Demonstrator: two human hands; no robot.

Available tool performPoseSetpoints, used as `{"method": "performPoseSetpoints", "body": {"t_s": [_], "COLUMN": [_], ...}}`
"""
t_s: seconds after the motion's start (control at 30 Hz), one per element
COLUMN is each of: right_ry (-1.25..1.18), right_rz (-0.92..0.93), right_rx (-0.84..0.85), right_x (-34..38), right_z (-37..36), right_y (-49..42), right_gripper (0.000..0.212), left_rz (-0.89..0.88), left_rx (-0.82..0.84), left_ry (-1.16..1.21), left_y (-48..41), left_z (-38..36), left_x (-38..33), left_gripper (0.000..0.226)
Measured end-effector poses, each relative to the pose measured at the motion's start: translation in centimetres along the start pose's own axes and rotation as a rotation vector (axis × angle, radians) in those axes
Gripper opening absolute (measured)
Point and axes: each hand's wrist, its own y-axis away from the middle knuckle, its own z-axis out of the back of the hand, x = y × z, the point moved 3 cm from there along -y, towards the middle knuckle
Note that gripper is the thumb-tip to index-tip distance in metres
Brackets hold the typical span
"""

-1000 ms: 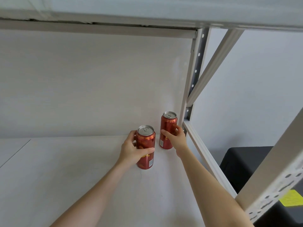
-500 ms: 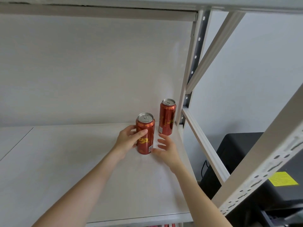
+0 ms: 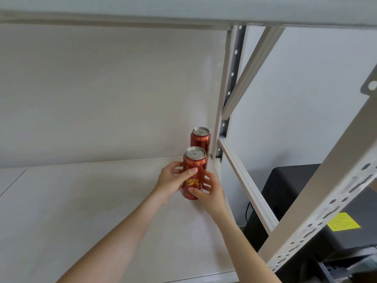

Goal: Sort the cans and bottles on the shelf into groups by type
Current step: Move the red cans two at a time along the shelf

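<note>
Both hands hold one red can (image 3: 193,170) upright at the white shelf (image 3: 81,211). The left hand (image 3: 173,180) has its fingers curled round the can's upper half with the thumb across the front, while the right hand (image 3: 212,193) clasps the lower half from the opposite side; the base looks set on the shelf, though it may be slightly lifted. Just beyond the fingers, a second red can (image 3: 200,139) stands upright in the back corner, close beside the pale upright post (image 3: 230,78).
</note>
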Motion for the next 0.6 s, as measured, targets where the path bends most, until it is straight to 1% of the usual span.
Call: {"method": "performPoseSetpoints", "body": {"t_s": [0.2, 0.27, 0.33, 0.43, 0.6], "right_ry": [-0.039, -0.05, -0.062, -0.072, -0.084], "right_rz": [-0.026, -0.025, -0.026, -0.024, -0.021], "right_rx": [-0.075, -0.092, -0.097, -0.097, -0.096], "right_x": [-0.6, -0.7, -0.7, -0.6, -0.6], "right_z": [1.7, 2.0, 2.2, 2.3, 2.3], "right_y": [-0.5, -0.7, -1.0, -1.5, -2.5], "right_gripper": [0.059, 0.06, 0.06, 0.06, 0.058], "left_rz": [0.018, 0.025, 0.027, 0.032, 0.057], "left_rx": [0.024, 0.025, 0.024, 0.026, 0.052], "left_ry": [0.01, 0.012, 0.014, 0.006, 0.012], "left_y": [-0.7, -1.0, -1.3, -1.7, -2.7], "left_z": [-2.2, -2.5, -2.8, -3.0, -3.0], "left_x": [-0.2, -0.2, -0.3, -0.6, -0.9], "left_gripper": [0.076, 0.074, 0.075, 0.083, 0.085]}}
